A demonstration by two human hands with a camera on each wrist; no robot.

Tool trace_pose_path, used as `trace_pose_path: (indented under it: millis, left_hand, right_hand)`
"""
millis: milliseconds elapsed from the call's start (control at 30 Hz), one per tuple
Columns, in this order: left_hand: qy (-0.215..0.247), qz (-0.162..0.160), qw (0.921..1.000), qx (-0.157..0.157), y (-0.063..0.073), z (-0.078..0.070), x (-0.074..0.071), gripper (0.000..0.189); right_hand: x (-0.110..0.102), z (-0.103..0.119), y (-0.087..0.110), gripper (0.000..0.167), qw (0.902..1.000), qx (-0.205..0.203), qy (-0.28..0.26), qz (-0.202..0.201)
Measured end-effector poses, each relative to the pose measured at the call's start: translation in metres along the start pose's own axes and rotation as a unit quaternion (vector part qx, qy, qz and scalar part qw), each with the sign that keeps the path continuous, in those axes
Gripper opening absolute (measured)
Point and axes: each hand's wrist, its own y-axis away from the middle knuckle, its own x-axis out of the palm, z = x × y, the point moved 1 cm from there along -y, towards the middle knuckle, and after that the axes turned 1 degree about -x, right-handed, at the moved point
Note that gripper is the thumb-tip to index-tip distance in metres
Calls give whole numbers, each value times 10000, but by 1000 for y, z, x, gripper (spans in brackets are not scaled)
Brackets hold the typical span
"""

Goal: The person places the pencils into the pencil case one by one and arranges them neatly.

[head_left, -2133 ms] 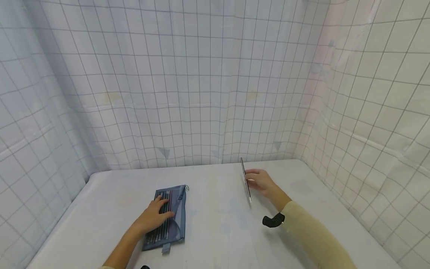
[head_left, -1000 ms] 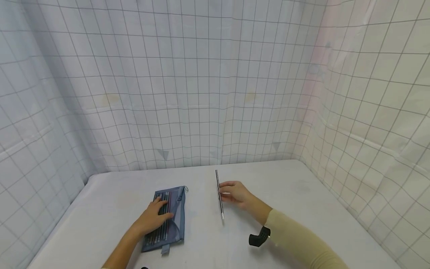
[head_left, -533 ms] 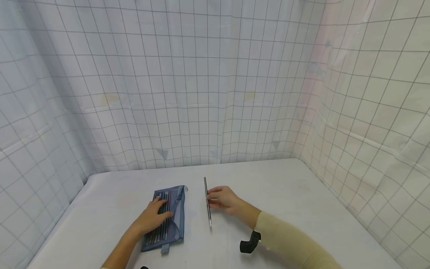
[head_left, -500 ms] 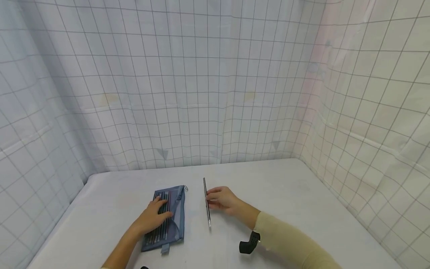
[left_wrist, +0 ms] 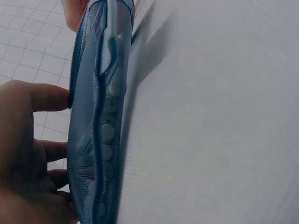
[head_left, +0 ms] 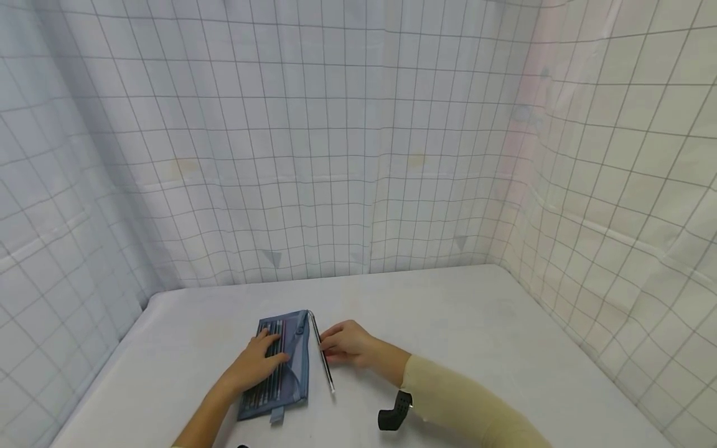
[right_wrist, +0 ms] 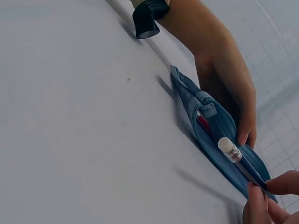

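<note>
A blue mesh pencil case lies on the white table, several dark pencils showing through it. My left hand rests on top of the case with fingers spread; in the left wrist view the fingertips touch the mesh, and round pencil ends show inside. Just right of the case, my right hand pinches a dark pencil between thumb and fingers. The right wrist view shows its white eraser pointing away from the fingers, over the case's parted zip side, where a red pencil peeks out.
A white cloth covers the table. Gridded white curtains close off the back and both sides. A black wrist mount sticks out from my right sleeve, low over the table.
My right hand has carried the pencil leftward and a little nearer to me, from the right part of the table to beside the case. The left hand has stayed on the case.
</note>
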Motion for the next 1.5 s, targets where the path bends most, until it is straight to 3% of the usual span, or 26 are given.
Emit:
trace_pose_path:
  millis: [567,900,1233,1500]
  left_hand:
    - [31,61,9999,-153,-2,0,1,74]
    - [198,105,9997,-67,0,-3,-2,73]
    - [222,122,9996,-121,3,-7,-4,72]
    - [263,169,9994,-172,3,-5,-5,74]
  right_hand:
    - [28,6,-14,14,9972,-43,632,-400]
    - [52,15,-25,13,9829,-271,1613,-851]
    - [54,21,-18,17,9955,-85,703,-626]
    - [58,16,-17,32,9998,153,-109,-60]
